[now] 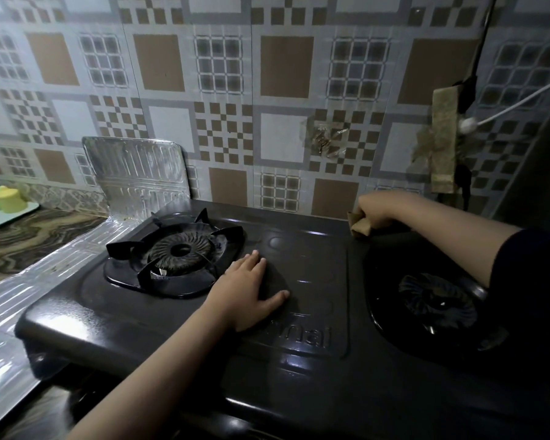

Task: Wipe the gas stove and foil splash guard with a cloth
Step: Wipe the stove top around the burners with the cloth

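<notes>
Stove [299, 376] nearest, with two burners; left hand [251, 290] lies flat between them, fingers spread. Farther back, right hand [378, 206] grips the cloth [359, 226] at the rear edge. Foil guard [137, 169] leans against the tiled wall [283, 74].

Brown marbled tabletop [29, 239] runs along the patterned wall, and there's the black gas stove [178, 319] sitting squarely on it, filling most of the surface. Along the stove's left side lies the foil splash guard [45, 274], its flat part spread over the tabletop, its back panel standing up against the wall. Far left, a white tray [0, 219] rests on the tabletop, with green and yellow plastic cups [4, 198] on it.
</notes>
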### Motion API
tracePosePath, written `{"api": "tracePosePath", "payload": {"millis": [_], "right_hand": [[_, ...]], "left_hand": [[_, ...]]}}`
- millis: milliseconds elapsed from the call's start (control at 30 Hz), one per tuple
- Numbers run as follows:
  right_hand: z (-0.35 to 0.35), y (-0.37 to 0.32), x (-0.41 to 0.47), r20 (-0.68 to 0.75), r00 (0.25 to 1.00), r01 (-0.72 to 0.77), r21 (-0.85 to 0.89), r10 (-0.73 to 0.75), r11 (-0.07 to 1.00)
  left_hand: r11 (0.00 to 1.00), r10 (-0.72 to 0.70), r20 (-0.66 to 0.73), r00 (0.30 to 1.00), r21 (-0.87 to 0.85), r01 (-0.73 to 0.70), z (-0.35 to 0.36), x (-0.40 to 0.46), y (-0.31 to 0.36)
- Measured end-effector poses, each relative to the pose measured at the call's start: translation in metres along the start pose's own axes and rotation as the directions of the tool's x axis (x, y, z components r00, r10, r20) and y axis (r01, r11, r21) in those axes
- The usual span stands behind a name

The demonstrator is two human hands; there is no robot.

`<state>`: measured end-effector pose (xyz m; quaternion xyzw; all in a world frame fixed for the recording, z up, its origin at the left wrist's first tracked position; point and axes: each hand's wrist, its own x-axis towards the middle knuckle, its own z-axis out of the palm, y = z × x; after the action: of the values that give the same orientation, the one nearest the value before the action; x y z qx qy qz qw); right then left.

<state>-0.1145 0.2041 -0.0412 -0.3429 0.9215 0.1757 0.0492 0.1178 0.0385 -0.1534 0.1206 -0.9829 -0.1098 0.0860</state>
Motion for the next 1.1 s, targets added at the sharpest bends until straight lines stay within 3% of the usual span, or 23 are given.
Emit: {"api": "tracePosePath", "payload": {"millis": [100,200,367,533,667,767,900,1100], "right_hand": [[-0.016,-0.017,0.006,-0.035,0.999,0.014,0.168,-0.009,0.986],[-0.033,-0.042,0.019,-0.090,0.994,0.076,0.248,-0.055,0.966],[-0.061,-0.106,0.041,-0.156,0.979,0.172,0.297,-0.130,0.939],[-0.088,-0.180,0.071,-0.219,0.951,0.280,0.314,-0.218,0.907],[-0.111,-0.237,0.094,-0.259,0.916,0.386,0.351,-0.307,0.853],[-0.121,-0.278,0.114,-0.297,0.877,0.468,0.351,-0.377,0.811],[-0.117,-0.330,0.130,-0.339,0.762,0.646,0.358,-0.551,0.674],[-0.112,-0.361,0.143,-0.221,0.705,0.709,0.180,-0.674,0.682]], "left_hand": [[0.994,0.078,-0.167,0.983,0.084,-0.065,-0.006,-0.013,0.003],[0.995,0.095,-0.390,0.916,0.060,-0.077,-0.010,-0.027,-0.007],[0.989,-0.035,-0.512,0.858,0.106,0.103,-0.040,-0.050,-0.059],[0.895,-0.370,-0.324,0.871,0.127,0.428,-0.067,-0.074,-0.142],[0.835,-0.525,-0.085,0.847,0.139,0.532,-0.073,-0.089,-0.197],[0.849,-0.515,0.036,0.856,0.155,0.504,-0.068,-0.087,-0.213],[0.868,-0.487,0.045,0.872,0.140,0.477,-0.062,-0.084,-0.220],[0.882,-0.467,0.013,0.884,0.088,0.464,-0.060,-0.087,-0.221]]}}
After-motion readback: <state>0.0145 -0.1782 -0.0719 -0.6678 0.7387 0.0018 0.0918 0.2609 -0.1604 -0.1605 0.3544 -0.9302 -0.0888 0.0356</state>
